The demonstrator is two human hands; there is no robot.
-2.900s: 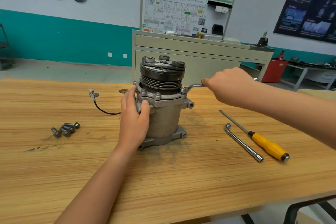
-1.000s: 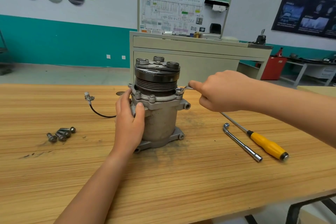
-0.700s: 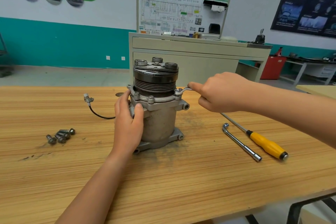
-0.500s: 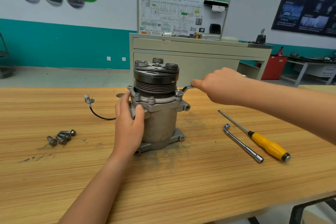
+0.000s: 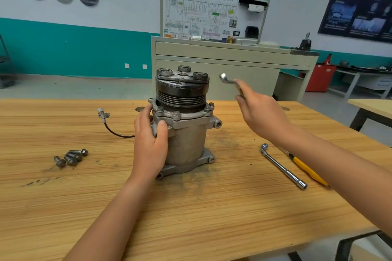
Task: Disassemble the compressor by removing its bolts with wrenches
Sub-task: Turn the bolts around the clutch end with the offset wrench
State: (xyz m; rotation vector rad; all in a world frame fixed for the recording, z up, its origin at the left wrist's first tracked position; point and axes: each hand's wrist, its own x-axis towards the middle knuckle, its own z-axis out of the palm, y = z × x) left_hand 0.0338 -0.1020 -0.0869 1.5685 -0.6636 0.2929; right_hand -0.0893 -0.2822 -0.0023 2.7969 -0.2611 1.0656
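Head, L hand (image 5: 149, 146) grips compressor (image 5: 187, 135), R hand (image 5: 259, 116) wrench (image 5: 227, 79)

The left hand (image 5: 149, 144) is clasping the compressor (image 5: 187, 146) with thumb and fingers, while the raised right hand (image 5: 261, 116) is gripping a wrench (image 5: 225, 78) in its fingers.

The left forearm (image 5: 110, 218) is bare, slender and smooth, and the left hand (image 5: 148, 148) at its end is bare too, its thumb (image 5: 162, 126) tipped with a short, rounded nail. The right forearm (image 5: 339, 165) and right hand (image 5: 262, 117) are likewise bare and of the same slim build. Blur smears the right hand, hiding its finer detail.
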